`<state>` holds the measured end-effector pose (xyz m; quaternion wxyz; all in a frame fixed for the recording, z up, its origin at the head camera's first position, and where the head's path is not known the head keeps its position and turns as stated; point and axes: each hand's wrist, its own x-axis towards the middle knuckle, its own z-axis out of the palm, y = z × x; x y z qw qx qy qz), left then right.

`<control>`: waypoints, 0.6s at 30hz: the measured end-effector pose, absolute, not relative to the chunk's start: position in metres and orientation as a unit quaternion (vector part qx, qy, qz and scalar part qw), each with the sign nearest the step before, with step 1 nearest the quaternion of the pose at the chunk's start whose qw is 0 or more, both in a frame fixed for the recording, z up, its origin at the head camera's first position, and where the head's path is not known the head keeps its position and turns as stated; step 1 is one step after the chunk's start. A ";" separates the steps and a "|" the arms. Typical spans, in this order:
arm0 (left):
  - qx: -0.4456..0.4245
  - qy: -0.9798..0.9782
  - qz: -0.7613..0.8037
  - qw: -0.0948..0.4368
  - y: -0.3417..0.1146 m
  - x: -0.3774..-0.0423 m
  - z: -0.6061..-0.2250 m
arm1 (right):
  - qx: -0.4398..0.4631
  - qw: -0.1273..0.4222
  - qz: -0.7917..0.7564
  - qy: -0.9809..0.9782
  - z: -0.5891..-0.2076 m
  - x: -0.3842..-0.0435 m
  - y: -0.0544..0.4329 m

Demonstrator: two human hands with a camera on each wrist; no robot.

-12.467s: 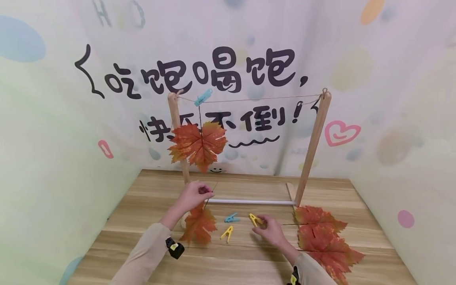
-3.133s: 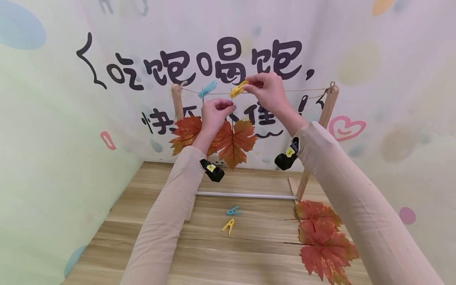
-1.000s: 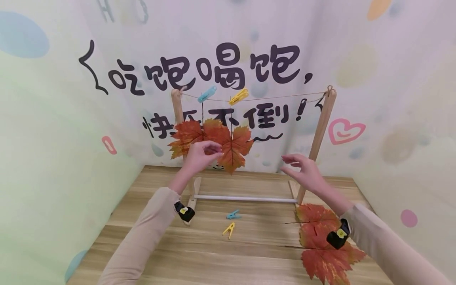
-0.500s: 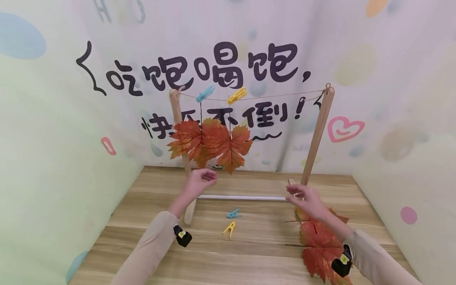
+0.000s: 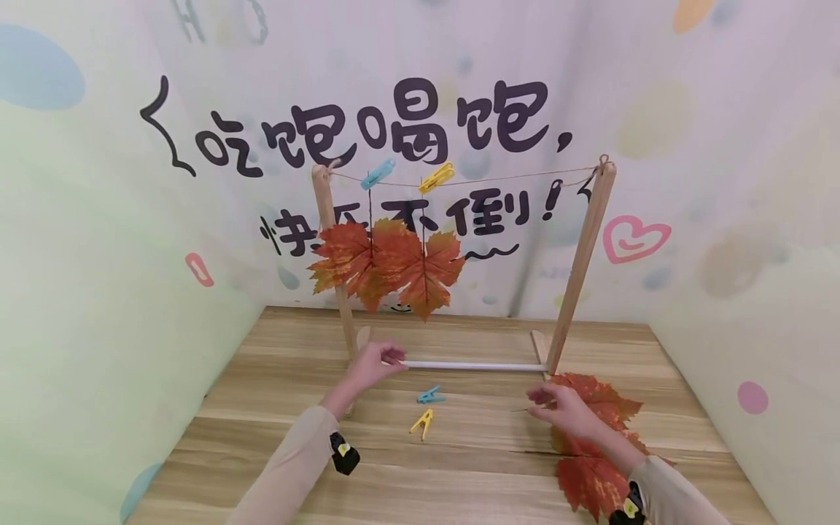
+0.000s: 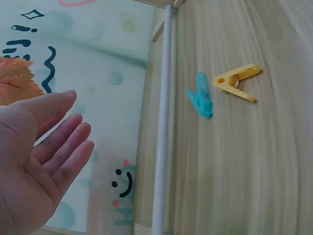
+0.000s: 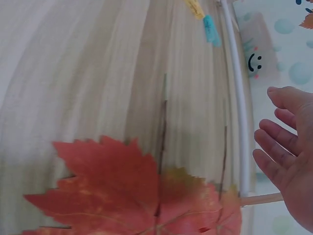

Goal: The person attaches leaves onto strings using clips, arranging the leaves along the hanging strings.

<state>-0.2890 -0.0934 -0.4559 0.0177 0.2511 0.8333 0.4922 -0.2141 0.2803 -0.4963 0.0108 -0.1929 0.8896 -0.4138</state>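
Note:
Two orange-red maple leaves hang side by side from the string: the left leaf (image 5: 344,255) under a blue clothespin (image 5: 378,174), the right leaf (image 5: 429,273) under a yellow clothespin (image 5: 436,177). My left hand (image 5: 372,367), fingers loosely bent and holding nothing, is near the white rod (image 5: 472,366). To its right on the table lie another blue clothespin (image 6: 201,95) and another yellow clothespin (image 6: 237,83). My right hand (image 5: 567,413) holds nothing, its fingers apart, above a red leaf (image 5: 604,397). Nearer the front lies a second red leaf (image 7: 107,188); both stems point left.
A wooden frame with a left post (image 5: 326,197) and a right post (image 5: 580,266) carries the string (image 5: 518,177) across its top. It stands on the wood-grain table (image 5: 394,481). A printed backdrop (image 5: 722,182) rises close behind.
A second leaf and a yellow clothespin have gone from the table and hand onto the string. Both hands have let go and come down, the right one to the leaves at right.

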 end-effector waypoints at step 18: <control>0.228 0.846 0.480 0.053 -0.092 -0.275 -0.493 | -0.227 0.079 -0.386 0.891 -0.541 -0.194 0.287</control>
